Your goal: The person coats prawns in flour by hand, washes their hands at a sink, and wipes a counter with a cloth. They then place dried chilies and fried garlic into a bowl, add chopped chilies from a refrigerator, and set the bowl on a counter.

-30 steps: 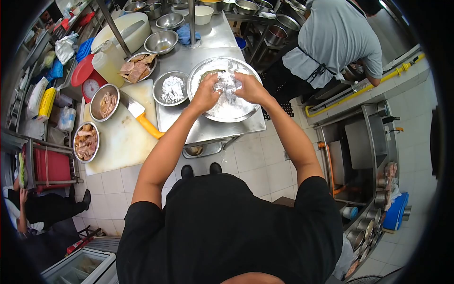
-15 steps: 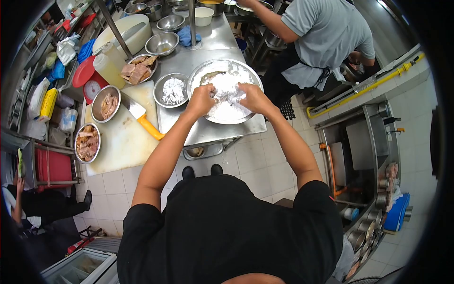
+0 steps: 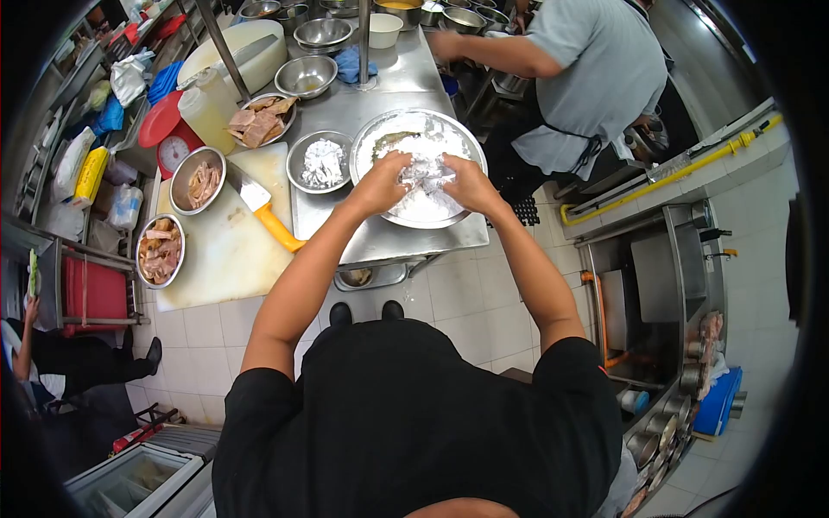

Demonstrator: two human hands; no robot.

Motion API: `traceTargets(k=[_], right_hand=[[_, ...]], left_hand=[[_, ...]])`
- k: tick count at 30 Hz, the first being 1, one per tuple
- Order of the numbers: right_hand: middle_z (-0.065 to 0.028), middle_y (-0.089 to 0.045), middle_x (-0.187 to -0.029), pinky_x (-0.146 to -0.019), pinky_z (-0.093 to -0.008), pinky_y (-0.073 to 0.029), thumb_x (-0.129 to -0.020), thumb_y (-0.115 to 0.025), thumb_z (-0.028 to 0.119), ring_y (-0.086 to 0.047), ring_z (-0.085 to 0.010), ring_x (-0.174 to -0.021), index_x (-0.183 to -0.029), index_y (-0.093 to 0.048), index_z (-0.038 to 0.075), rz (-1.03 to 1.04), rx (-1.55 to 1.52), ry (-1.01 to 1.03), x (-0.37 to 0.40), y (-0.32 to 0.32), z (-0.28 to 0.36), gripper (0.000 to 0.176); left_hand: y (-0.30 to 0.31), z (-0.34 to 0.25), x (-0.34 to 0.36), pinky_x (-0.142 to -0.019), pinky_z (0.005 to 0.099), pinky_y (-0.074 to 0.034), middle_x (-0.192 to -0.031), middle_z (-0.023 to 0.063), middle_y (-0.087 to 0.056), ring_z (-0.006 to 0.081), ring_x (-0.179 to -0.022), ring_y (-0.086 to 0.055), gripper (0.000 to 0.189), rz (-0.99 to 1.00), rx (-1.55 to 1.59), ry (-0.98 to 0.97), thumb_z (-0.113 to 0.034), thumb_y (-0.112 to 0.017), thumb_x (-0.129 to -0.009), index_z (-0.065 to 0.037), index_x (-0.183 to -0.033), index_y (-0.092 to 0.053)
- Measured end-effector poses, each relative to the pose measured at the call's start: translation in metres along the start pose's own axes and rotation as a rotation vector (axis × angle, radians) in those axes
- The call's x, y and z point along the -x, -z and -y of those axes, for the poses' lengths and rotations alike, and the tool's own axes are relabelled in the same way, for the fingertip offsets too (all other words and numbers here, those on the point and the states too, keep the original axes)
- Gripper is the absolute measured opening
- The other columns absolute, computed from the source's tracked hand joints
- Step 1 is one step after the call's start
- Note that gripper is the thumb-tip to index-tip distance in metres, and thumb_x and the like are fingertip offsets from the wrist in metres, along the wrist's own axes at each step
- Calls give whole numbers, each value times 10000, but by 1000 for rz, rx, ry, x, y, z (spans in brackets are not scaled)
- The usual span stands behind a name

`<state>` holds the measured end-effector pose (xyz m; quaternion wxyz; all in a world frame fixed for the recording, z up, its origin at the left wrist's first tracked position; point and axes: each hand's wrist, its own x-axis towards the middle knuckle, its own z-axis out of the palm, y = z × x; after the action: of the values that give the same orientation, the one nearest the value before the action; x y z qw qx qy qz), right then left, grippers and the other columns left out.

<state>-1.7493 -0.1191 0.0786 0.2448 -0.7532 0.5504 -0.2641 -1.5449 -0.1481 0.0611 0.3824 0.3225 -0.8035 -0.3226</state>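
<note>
A wide metal bowl (image 3: 418, 223) of white powder stands on the steel table, and both my hands are in it. My left hand (image 3: 384, 183) is at the left part of the powder, fingers curled into something floury. Opposite it, my right hand (image 3: 467, 183) has its fingers bent into the same white-coated mass; their tips are hidden. A darker piece (image 3: 393, 141) lies at the back of the bowl. Just left stands a smaller bowl (image 3: 299, 169) holding white-coated pieces (image 3: 322, 164).
On the cutting board (image 3: 233, 268) lie a yellow-handled knife (image 3: 278, 230) and two bowls of meat (image 3: 204, 186) (image 3: 160, 252). A plate of meat slices (image 3: 262, 121) is behind. A co-worker (image 3: 587, 82) stands at the right; another person (image 3: 78, 358) is far left.
My hands have drawn slightly closer together in the powder. The co-worker's arm has lowered and shifted. The whole view has moved a little.
</note>
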Motion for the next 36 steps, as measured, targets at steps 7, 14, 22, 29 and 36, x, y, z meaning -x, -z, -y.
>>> traceTargets(k=[7, 14, 22, 29, 36], right_hand=[[-215, -611, -915, -750, -334, -469, -684, -603, 5, -611, -294, -836, -1006, -555, -55, -67, -59, -1, 3, 0, 9, 331], [-198, -618, -896, -697, -314, -476, -694, -577, -1, -621, -242, -770, -1035, -549, -43, -164, -70, -31, 4, -1, 15, 345], [-192, -605, -1029, -834, -314, -435, -688, -527, -41, -593, -263, -940, -1109, -514, -42, -238, -227, 47, -9, 2, 5, 421], [-221, -609, -1002, -824, -317, -445, -700, -550, -31, -603, -307, -939, -1090, -529, -43, -177, -77, -110, -21, 14, -6, 391], [-226, -599, -965, -822, -401, -450, -713, -609, 55, -576, -353, -937, -985, -554, -38, -154, 220, 135, -72, -33, 23, 293]], left_hand=[[9, -12, -4, -655, 339, -454, -766, 178, -604, 250, -682, -590, 258, 12, -9, 179, -82, -703, -688, 38, -893, -602], [13, -10, -10, -615, 308, -464, -758, 159, -618, 197, -623, -576, 307, 50, -49, 394, -136, -743, -683, 45, -888, -602], [-1, 13, -22, -663, 326, -459, -824, 143, -626, 219, -745, -592, 293, -13, 93, 107, -141, -716, -720, 25, -931, -600], [40, 11, -22, -604, 218, -451, -759, 36, -612, 68, -685, -533, 301, -205, 388, 279, -52, -679, -761, 82, -1010, -576], [119, 29, 0, -650, 200, -471, -899, 42, -633, 66, -757, -568, 296, -322, 237, 361, 1, -635, -783, 70, -1061, -562]])
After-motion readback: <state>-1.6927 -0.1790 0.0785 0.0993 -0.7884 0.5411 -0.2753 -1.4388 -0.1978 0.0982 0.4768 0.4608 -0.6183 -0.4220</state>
